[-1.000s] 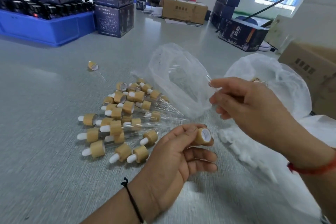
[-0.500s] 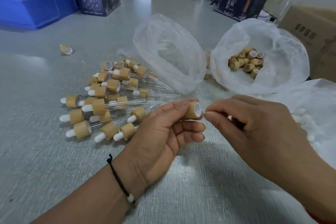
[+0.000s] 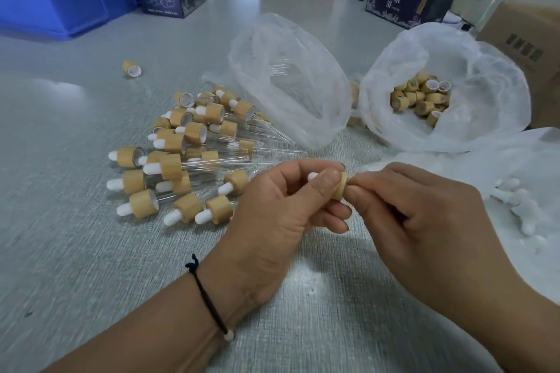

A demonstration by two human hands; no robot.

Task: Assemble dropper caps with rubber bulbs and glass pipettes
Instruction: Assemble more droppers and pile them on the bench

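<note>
Dropper cap (image 3: 341, 186) (unlabelled) between hands

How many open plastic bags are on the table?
3: a clear bag holding glass pipettes at centre, a bag of caps to its right, and a bag of white bulbs at the right edge.

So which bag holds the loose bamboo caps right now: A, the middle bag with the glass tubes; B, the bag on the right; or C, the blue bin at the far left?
B: the loose bamboo caps lie heaped inside the right-hand plastic bag, while the middle bag shows only clear glass pipettes.
</note>
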